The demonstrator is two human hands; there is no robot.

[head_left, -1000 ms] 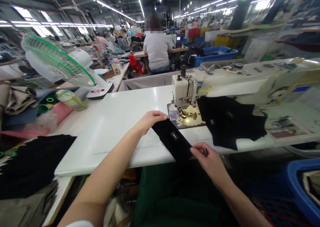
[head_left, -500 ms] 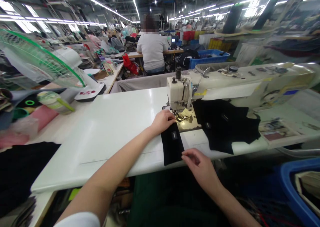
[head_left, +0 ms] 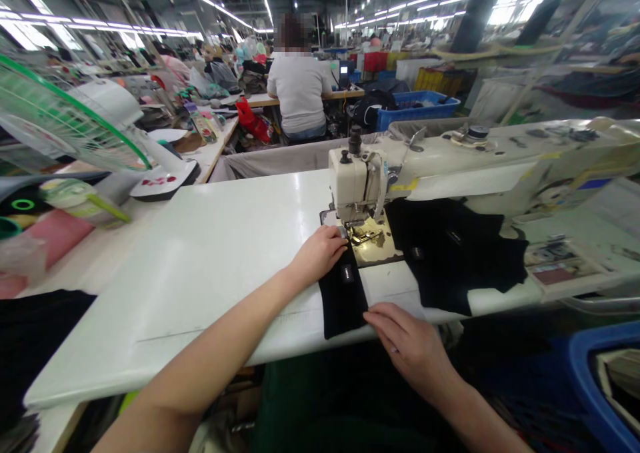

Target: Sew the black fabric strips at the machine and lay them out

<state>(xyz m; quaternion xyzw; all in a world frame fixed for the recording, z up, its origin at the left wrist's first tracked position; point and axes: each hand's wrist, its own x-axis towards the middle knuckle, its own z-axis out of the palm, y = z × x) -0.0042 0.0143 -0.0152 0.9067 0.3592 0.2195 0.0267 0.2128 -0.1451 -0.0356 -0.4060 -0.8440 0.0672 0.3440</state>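
My left hand (head_left: 323, 250), fingers bunched, grips the black strip (head_left: 345, 306) on the bench (head_left: 220, 260) beside the presser foot (head_left: 367, 235); my right hand (head_left: 413, 338) pinches its near edge. Its label (head_left: 347, 273) is already on; any stitching (black on black) I can't make out.

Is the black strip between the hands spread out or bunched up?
Spread out: the black strip lies smooth, its label facing up, the left hand at its far end, the right hand at its right edge.
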